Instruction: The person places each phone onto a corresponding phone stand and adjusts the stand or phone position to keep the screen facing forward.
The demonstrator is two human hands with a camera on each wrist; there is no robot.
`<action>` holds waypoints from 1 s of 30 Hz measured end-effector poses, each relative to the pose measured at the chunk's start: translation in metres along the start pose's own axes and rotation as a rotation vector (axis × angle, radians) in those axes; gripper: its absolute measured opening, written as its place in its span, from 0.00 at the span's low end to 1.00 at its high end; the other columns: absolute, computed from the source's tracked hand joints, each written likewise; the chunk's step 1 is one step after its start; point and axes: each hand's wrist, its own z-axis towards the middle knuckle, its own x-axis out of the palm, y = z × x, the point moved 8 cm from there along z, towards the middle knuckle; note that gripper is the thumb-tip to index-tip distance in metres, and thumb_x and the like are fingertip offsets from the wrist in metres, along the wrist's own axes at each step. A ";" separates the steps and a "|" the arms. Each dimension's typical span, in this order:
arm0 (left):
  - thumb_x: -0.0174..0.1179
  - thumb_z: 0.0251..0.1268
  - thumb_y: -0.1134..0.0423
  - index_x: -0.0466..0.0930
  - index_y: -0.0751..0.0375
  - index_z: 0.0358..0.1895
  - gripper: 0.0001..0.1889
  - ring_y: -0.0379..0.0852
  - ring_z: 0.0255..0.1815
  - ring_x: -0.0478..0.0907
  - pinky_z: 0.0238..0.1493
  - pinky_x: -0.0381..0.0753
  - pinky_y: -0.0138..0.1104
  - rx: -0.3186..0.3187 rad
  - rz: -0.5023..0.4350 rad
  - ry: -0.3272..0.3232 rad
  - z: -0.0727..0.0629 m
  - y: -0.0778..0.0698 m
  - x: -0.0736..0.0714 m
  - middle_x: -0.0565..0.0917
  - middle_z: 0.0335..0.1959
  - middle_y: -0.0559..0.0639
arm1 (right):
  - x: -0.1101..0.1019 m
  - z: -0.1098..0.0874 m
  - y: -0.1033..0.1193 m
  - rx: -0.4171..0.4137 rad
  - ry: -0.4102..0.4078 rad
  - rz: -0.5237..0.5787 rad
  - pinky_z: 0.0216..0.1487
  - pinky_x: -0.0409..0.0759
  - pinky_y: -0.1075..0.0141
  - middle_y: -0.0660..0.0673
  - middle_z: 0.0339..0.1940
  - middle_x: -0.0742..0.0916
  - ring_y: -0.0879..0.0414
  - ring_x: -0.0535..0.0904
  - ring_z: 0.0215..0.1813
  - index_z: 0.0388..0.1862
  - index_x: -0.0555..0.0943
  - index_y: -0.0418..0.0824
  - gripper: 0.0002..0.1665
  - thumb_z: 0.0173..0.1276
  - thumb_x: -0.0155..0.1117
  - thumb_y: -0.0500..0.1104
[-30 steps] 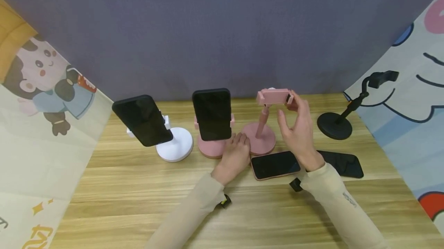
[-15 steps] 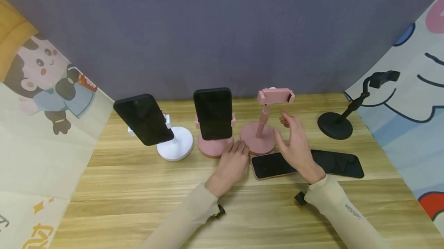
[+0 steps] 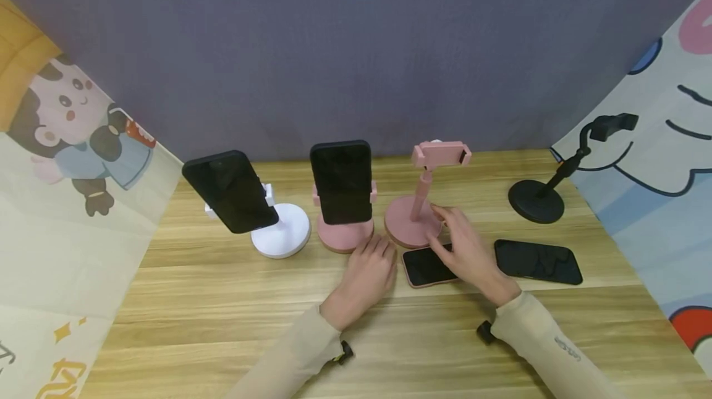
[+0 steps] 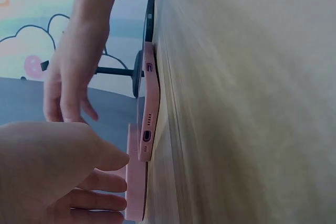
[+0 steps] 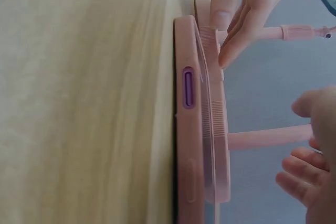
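My left hand (image 3: 364, 272) lies low between two pink phone stands, fingers relaxed. In the left wrist view its fingertips are right at the edge of a pink round base (image 4: 136, 192). My right hand (image 3: 466, 251) reaches over a pink-cased phone (image 3: 425, 266) lying on the table, partly covering it. Its thumb and fingers spread at the right side of the right pink stand's base (image 3: 400, 223); the right wrist view shows them loosely curved above that base, with nothing between. This stand's clamp (image 3: 439, 155) holds no phone.
A black phone (image 3: 340, 183) stands upright in the middle pink stand. Another phone (image 3: 230, 192) sits tilted in a white stand (image 3: 283, 232) at the left. On the right are a flat black phone (image 3: 536, 261) and a black stand (image 3: 538, 201). A grey panel (image 3: 356, 53) rises behind.
My right hand has left the clamp of the right pink stand and come down to its base. The left hand has drawn back slightly toward the body.
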 end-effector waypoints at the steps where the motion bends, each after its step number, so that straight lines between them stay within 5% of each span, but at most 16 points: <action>1: 0.62 0.71 0.56 0.85 0.59 0.51 0.13 0.49 0.58 0.82 0.65 0.79 0.39 0.003 -0.005 0.002 -0.002 0.000 0.000 0.86 0.51 0.51 | 0.002 -0.001 0.000 -0.005 0.013 -0.001 0.47 0.83 0.48 0.34 0.56 0.81 0.42 0.80 0.53 0.70 0.71 0.31 0.35 0.67 0.73 0.37; 10: 0.64 0.71 0.57 0.85 0.60 0.55 0.15 0.49 0.63 0.80 0.68 0.77 0.43 -0.019 -0.174 0.022 -0.016 0.004 -0.006 0.85 0.57 0.53 | 0.017 -0.009 0.006 -0.074 0.122 0.024 0.56 0.82 0.47 0.37 0.62 0.80 0.44 0.79 0.60 0.68 0.74 0.33 0.37 0.64 0.78 0.44; 19: 0.67 0.68 0.58 0.84 0.63 0.54 0.17 0.53 0.62 0.81 0.67 0.77 0.47 -0.004 -0.264 -0.012 -0.029 0.012 -0.016 0.86 0.55 0.57 | 0.037 -0.022 0.012 -0.160 0.351 0.056 0.63 0.78 0.45 0.42 0.70 0.73 0.46 0.73 0.67 0.72 0.76 0.46 0.42 0.62 0.78 0.59; 30: 0.70 0.67 0.59 0.85 0.64 0.53 0.17 0.55 0.60 0.82 0.65 0.79 0.48 -0.070 -0.371 -0.028 -0.046 0.021 -0.020 0.86 0.55 0.59 | 0.046 -0.029 0.012 -0.179 0.412 0.056 0.60 0.76 0.44 0.44 0.68 0.72 0.46 0.71 0.64 0.74 0.74 0.50 0.48 0.59 0.76 0.67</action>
